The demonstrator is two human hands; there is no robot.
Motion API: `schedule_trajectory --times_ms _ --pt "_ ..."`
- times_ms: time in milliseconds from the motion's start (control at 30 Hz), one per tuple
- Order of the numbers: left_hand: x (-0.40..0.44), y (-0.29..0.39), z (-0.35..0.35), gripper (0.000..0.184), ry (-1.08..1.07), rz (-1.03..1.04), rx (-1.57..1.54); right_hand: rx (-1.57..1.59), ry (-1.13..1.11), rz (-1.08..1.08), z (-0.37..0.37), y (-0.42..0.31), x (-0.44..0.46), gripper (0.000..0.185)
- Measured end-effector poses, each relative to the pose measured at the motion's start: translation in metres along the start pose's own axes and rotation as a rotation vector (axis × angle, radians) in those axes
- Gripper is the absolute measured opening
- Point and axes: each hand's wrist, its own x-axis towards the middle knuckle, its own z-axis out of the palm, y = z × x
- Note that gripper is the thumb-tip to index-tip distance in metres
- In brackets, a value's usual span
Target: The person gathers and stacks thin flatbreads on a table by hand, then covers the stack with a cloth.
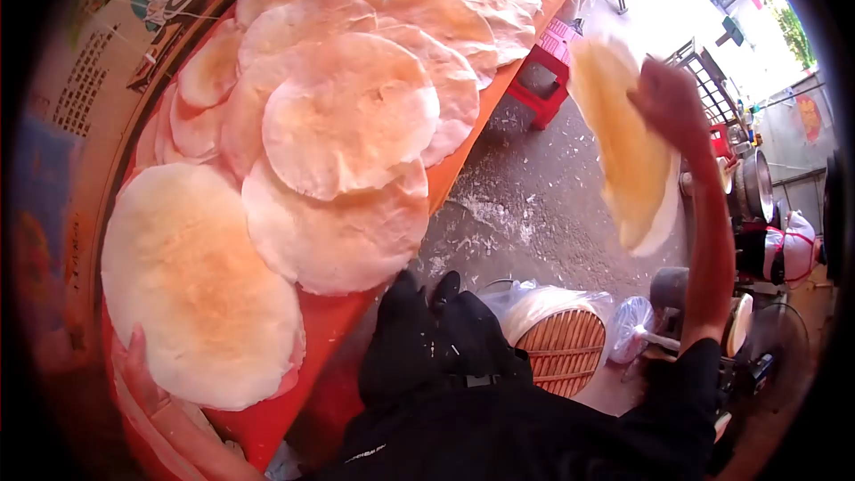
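Observation:
My right hand point(666, 102) is raised at the right, its fingers closed on the edge of a thin round flatbread point(623, 147), which hangs down over the floor. At the lower left, my left hand point(138, 370) touches the edge of a large pale flatbread point(200, 285) with browned patches; its visible fingers are apart and part of it is hard to make out. Several more flatbreads point(352, 116) lie overlapping in a pile farther up the orange-red table point(334, 334).
A red stool point(541, 93) stands beyond the table. Near my legs are a round woven bamboo tray point(561, 352) and clear plastic bags point(631, 325). Metal pots point(757, 185) and a person point(788, 248) are at the far right. A printed panel point(134, 62) borders the table's left side.

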Motion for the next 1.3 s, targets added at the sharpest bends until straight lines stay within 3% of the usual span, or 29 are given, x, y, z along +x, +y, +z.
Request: schedule_trajectory --times_ms 100,233,300,367,433,500,567,633,667,733,800,867,900,933,967,1067,1133,1233,1300 --pt "0.004 0.029 0.013 0.040 0.070 0.031 0.049 0.516 0.004 0.023 -0.019 0.035 0.095 0.021" --pt "0.023 0.033 0.021 0.039 0.181 0.138 0.051 0.687 0.269 0.090 0.000 0.092 0.214 0.011" --pt "0.034 0.039 0.042 0.040 0.157 0.135 0.012 0.956 0.383 -0.010 0.041 0.139 0.274 0.031" --pt "0.050 0.049 0.061 0.041 0.158 0.162 0.027 1.151 0.352 0.422 0.104 0.175 0.328 0.018" --pt "0.069 0.063 0.092 0.042 0.162 0.163 0.008 1.222 0.205 0.330 0.131 0.135 0.278 0.028" --pt "0.084 0.076 0.136 0.045 0.140 0.147 -0.067 1.054 0.097 0.470 0.169 0.124 0.244 0.034" --pt "0.110 0.078 0.165 0.048 0.117 0.192 -0.070 0.913 -0.103 0.528 0.195 0.112 0.201 0.030" --pt "0.143 0.082 0.207 0.049 0.144 0.255 -0.101 0.934 -0.040 0.577 0.243 0.115 0.162 0.025" --pt "0.159 0.086 0.230 0.050 0.171 0.318 -0.136 0.944 -0.131 0.592 0.254 0.119 0.147 0.025" --pt "0.195 0.097 0.278 0.052 0.162 0.142 -0.401 0.939 -0.235 0.612 0.264 0.122 0.130 0.026" --pt "0.229 0.117 0.340 0.051 0.130 0.212 -0.391 0.949 -0.290 0.637 0.267 0.120 0.117 0.027" --pt "0.268 0.131 0.396 0.047 -0.057 0.085 -0.533 0.968 -0.360 0.656 0.258 0.124 0.127 0.029" --pt "0.304 0.125 0.411 0.041 -0.272 0.004 -0.613 0.968 -0.372 0.651 0.256 0.131 0.135 0.029" --pt "0.327 0.122 0.438 0.039 -0.703 0.078 -0.744 1.005 -0.344 0.656 0.256 0.141 0.147 0.029" --pt "0.341 0.125 0.485 0.033 -0.248 0.128 -0.663 1.047 -0.318 0.666 0.257 0.149 0.159 0.029" --pt "0.388 0.102 0.604 0.032 -0.130 0.007 -0.779 1.103 -0.308 0.658 0.261 0.181 0.193 0.029" --pt "0.409 0.040 0.649 0.036 -0.290 -0.163 -0.835 1.181 -0.313 0.678 0.265 0.198 0.215 0.028" --pt "0.327 0.014 0.661 0.046 -0.058 -0.078 -0.324 1.111 -0.326 0.641 0.279 0.216 0.227 0.027" --pt "0.298 -0.038 0.614 0.046 0.068 0.001 -0.034 1.087 -0.465 0.554 0.279 0.204 0.225 0.026"
